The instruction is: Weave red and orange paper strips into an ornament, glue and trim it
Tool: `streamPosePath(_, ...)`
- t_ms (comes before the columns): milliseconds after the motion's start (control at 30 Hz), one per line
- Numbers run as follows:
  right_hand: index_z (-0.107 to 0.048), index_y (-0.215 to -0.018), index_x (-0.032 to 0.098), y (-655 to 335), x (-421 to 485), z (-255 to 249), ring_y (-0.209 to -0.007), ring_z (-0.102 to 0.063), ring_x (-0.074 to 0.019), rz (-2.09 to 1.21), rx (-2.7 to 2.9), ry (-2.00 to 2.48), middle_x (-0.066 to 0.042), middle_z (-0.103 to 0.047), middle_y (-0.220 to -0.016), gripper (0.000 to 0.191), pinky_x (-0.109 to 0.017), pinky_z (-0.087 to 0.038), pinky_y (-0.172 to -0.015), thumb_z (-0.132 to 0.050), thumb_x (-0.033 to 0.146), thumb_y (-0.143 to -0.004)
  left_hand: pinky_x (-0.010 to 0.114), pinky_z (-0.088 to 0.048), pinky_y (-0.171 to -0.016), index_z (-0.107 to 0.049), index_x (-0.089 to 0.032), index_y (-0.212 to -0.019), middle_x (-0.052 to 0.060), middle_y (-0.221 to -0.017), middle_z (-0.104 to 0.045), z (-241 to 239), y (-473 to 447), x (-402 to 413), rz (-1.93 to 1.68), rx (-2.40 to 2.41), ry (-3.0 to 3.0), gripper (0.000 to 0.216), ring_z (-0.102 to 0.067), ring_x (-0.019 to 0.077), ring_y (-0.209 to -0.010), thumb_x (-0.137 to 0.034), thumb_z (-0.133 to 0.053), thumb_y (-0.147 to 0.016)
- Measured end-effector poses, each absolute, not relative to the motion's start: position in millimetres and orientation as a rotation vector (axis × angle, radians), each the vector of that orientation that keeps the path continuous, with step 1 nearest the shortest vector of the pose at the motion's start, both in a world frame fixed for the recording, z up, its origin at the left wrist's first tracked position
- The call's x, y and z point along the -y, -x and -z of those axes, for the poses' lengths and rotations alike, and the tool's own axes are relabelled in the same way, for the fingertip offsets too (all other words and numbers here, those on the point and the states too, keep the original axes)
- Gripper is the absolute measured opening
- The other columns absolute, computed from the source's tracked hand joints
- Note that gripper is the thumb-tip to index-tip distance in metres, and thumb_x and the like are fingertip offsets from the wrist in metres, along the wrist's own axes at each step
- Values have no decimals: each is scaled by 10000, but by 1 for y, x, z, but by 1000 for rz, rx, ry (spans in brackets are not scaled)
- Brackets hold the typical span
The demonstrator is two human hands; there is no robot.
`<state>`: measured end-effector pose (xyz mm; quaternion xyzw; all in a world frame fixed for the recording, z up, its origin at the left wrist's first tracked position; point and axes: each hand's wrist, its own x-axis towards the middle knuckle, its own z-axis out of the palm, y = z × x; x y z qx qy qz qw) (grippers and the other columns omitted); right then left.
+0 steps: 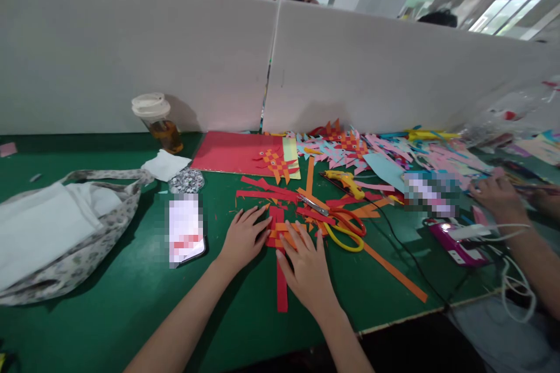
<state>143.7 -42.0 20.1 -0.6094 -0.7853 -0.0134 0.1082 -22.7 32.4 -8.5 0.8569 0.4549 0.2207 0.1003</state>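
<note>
Both hands rest on a small weave of red and orange paper strips [275,227] lying on the green table. My left hand [248,234] lies at its left edge, fingers stretched out. Spread over its right part are the fingers of my right hand [305,259], hiding some of the strips. A red strip [282,288] runs from the weave toward me. Just right of the weave lie scissors [345,227] with red and yellow handles, among loose red and orange strips. An orange strip [398,277] slants away to the right.
Behind are a red sheet [231,151], woven paper fish [277,164] and a heap of paper scraps [394,148]. A yellow glue gun [345,182] trails a cord. Left stand a phone [186,227], cloth bag [126,215] and drink cup [160,122]. A co-worker's hand [499,192] is at right, near a purple power strip [455,242].
</note>
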Motion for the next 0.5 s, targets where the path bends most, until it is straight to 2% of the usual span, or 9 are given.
streamPosePath(167,-550,-1172,239,-139,40,-20,-1287,-314,-257,42,2281,1771,-42,-398,-1383,357,-581,-141,-1047,-353,346,-894,495,-352,-977,-559,-306,-1146,35,-1302,-503,7,22,-32,-681,-1331,-2515,320,-445,245,-1194,-272,-477,-839)
streamPosePath(267,-572,-1137,218,-144,40,-18,-1241,-385,-242,52,2188,1782,-54,-479,-1319,346,-540,-180,-1054,-357,331,-891,475,-351,-978,-560,-284,-1130,42,-1278,-519,3,22,-32,-722,-1347,-2500,301,-456,235,-1177,-276,-466,-845)
streamPosePath(367,-589,-1108,177,-157,42,-12,-1162,-473,-227,137,2044,1797,-81,-567,-1216,346,-486,-238,-1048,-362,316,-887,439,-374,-949,-602,-240,-1001,51,-1158,-586,-1,21,-32,-808,-1427,-2434,219,-500,224,-1103,-262,-440,-855)
streamPosePath(500,-589,-1111,154,-170,47,-3,-1108,-513,-226,189,1946,1867,-89,-605,-1157,359,-455,-289,-1021,-379,334,-883,419,-408,-883,-608,-221,-817,52,-1009,-617,-2,21,-31,-870,-1489,-2368,171,-547,215,-976,-238,-441,-848)
